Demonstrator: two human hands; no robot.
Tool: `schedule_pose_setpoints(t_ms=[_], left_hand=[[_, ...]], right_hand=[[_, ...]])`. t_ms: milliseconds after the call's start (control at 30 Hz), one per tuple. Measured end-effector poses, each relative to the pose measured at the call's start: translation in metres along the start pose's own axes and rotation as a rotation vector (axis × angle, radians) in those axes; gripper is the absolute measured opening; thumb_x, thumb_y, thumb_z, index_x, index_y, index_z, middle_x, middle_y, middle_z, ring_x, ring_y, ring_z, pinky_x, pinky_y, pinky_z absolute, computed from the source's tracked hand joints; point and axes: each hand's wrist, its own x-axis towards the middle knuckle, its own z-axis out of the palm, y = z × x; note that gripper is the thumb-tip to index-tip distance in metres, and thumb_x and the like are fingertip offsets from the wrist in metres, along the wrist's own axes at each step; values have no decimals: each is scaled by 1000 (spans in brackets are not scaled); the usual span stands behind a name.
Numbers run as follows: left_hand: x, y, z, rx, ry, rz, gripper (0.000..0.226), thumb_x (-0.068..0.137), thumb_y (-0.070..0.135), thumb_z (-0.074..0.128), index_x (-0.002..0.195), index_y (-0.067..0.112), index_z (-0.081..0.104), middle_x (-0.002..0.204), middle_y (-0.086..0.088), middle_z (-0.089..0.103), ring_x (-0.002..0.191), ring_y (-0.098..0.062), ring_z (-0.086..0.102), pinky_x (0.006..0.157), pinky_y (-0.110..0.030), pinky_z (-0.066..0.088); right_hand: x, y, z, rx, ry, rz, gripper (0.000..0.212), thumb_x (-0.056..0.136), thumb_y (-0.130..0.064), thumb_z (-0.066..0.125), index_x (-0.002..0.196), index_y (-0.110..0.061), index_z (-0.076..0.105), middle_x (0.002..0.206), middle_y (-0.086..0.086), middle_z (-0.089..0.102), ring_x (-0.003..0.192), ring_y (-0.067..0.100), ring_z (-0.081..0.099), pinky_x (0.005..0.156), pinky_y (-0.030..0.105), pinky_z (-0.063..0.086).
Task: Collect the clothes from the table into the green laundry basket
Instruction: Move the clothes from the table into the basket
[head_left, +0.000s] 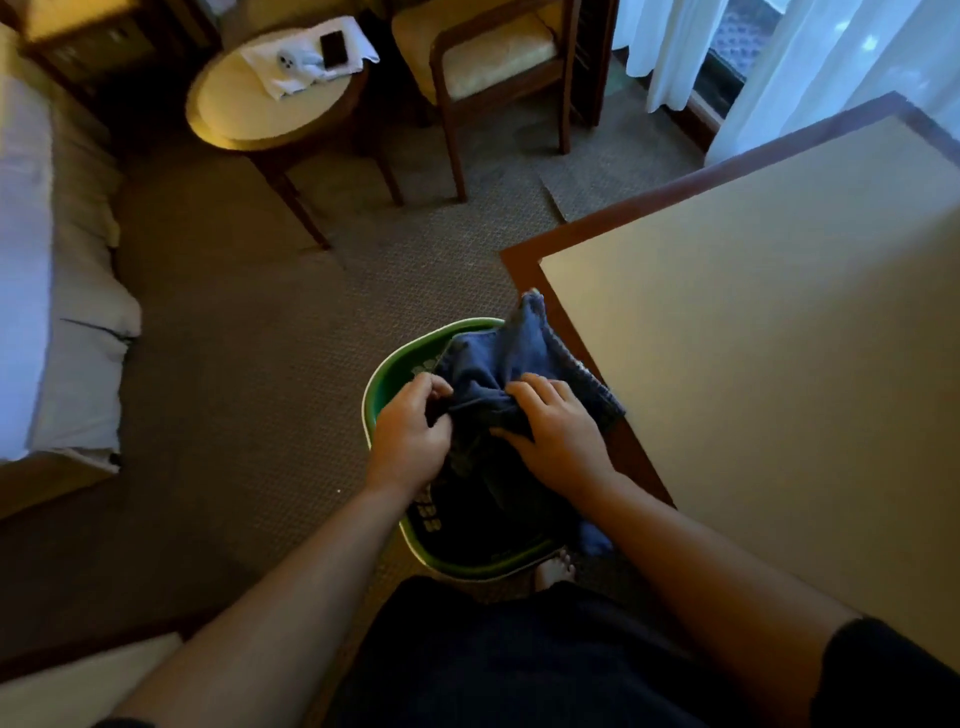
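Note:
A green laundry basket (387, 371) stands on the carpet against the near left corner of the big table (769, 332). A dark blue garment (511, 353) is bunched over the basket, one edge draped onto the table's wooden rim, the rest hanging down inside. My left hand (408, 434) grips the cloth at its left side, fingers curled into the fabric. My right hand (558, 431) holds the bunched cloth from the right, fingers bent over it. More dark cloth lies deeper in the basket.
A round side table (244, 111) with a white towel (311, 57) and a black phone (333, 48) stands at the back. A wooden armchair (493, 62) is beside it. A bed (47, 291) runs along the left. White curtains (779, 57) hang at the back right.

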Motion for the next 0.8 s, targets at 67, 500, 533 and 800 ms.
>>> schedule_pose_setpoints(t_ms=[67,500,533,800], left_hand=[[-8,-13,-9,13,-34,-10,41,84,2,71,120,21,63,116,5,65,106,-6,59,85,2,36],[-40,-108,-3,-24,-292,-158,53,89,14,68,140,20,54,143,-3,54,131,-20,51,108,-31,42],[-40,-117,3,-14,-317,-175,56,90,16,68,143,19,51,147,-3,50,134,-20,49,108,-30,40],[14,-168,83,226,-323,-259,82,90,24,71,159,21,27,167,-16,18,156,-38,9,123,-50,26]], right_hand=[[9,-7,11,52,-325,114,82,95,-60,55,160,-26,19,169,2,14,153,31,16,119,51,30],[19,-36,59,-64,-609,192,92,95,-51,61,162,-16,9,169,5,12,155,24,14,123,38,24],[20,-37,67,-91,-630,187,96,94,-52,63,162,-15,7,169,6,11,155,24,12,123,39,23],[71,4,155,-478,-803,111,121,84,-61,70,160,-14,-12,169,7,-12,156,31,-6,124,55,13]])
